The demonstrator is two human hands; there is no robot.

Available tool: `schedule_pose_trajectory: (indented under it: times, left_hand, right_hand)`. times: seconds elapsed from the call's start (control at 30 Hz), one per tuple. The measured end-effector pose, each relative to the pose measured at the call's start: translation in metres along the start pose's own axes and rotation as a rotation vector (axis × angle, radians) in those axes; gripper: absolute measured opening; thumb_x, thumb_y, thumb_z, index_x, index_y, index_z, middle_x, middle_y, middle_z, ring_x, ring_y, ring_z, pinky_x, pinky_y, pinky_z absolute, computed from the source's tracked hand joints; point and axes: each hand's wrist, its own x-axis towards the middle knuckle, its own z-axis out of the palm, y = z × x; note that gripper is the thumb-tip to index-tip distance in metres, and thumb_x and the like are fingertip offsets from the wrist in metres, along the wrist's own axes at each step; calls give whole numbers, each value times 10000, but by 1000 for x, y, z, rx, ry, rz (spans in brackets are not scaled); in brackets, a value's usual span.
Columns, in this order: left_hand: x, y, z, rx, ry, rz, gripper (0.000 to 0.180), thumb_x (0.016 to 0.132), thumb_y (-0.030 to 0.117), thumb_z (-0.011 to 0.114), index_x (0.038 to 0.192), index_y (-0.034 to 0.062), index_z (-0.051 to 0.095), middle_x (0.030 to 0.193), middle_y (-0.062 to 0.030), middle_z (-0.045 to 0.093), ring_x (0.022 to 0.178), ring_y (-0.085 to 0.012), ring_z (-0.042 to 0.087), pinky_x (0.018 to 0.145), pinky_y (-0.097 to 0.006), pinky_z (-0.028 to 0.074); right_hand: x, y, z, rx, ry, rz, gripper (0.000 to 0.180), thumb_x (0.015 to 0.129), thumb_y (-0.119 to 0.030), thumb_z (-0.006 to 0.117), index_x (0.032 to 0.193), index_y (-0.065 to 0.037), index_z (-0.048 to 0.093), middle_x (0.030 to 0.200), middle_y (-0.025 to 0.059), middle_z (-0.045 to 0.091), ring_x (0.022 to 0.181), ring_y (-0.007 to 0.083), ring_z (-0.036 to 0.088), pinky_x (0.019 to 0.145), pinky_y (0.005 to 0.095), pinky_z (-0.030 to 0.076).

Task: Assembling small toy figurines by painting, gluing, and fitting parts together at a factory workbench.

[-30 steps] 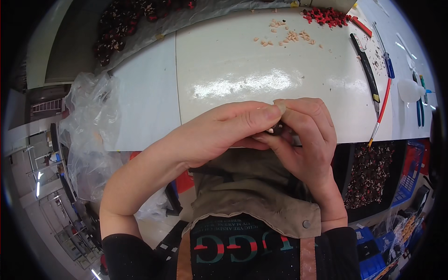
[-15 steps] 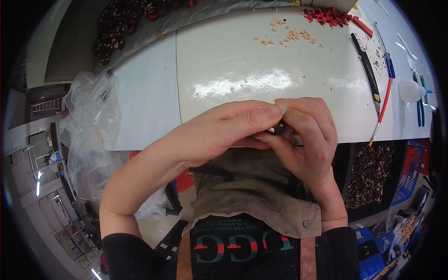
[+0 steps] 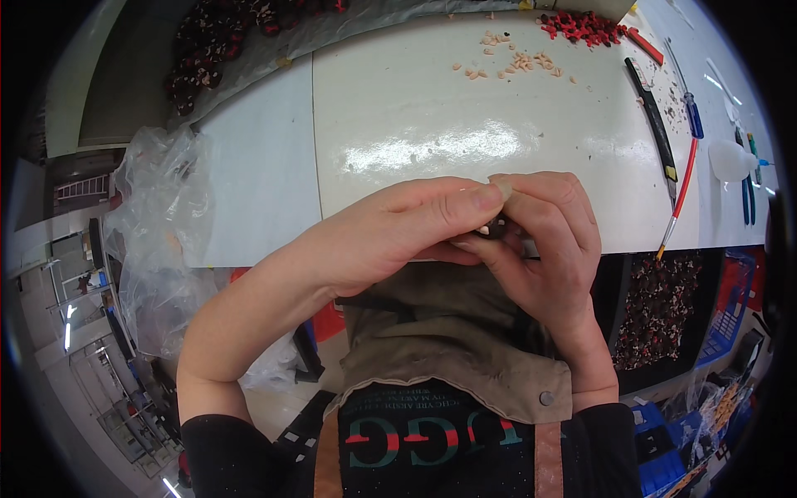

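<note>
A small dark brown piece with pale bits on it (image 3: 491, 227) is held between my two hands, just over the table's near edge. My left hand (image 3: 407, 217) comes in from the left, its thumb pressed on top of the piece. From the other side, my right hand (image 3: 554, 222) closes on it with bent fingers, and its thumb lies below. The fingertips of both hands meet there and cover most of the piece.
Small pale pieces (image 3: 531, 63) and a heap of red pieces (image 3: 579, 30) lie on the white table (image 3: 398, 91). A black cutter knife (image 3: 652, 116), a screwdriver (image 3: 693, 116) and a red-handled brush (image 3: 684, 191) lie to the right. A plastic bag (image 3: 162, 191) hangs left.
Almost nothing differs. My right fingers have shifted very slightly around the dark piece.
</note>
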Motion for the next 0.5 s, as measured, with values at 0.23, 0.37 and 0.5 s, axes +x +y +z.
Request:
schedule_pose_trajectory:
  times: [0.23,0.37,0.5]
  left_hand:
    - [0,7,-6,-63,-89,17,484,930,431,503,1152,4,552,1077,-51,568,1005,-92,523,905,-236,426]
    - [0,3,-3,-55,-45,-16,482,944,428,475,1154,0,543,1072,-42,560,983,-80,515,899,-224,416]
    - [1,4,0,-37,-48,-19,479,949,430,463,1144,-1,543,1068,-38,558,963,-77,513,888,-221,416]
  right_hand:
    - [6,-2,1,17,-3,14,396,603,-56,796,939,-24,589,950,88,605,790,228,568,637,305,471]
    - [3,5,3,24,8,-20,397,605,-74,799,940,-22,592,953,85,607,783,230,567,639,304,467]
    - [3,5,1,35,24,-25,394,603,-87,800,935,-24,598,952,82,611,779,231,568,638,306,465]
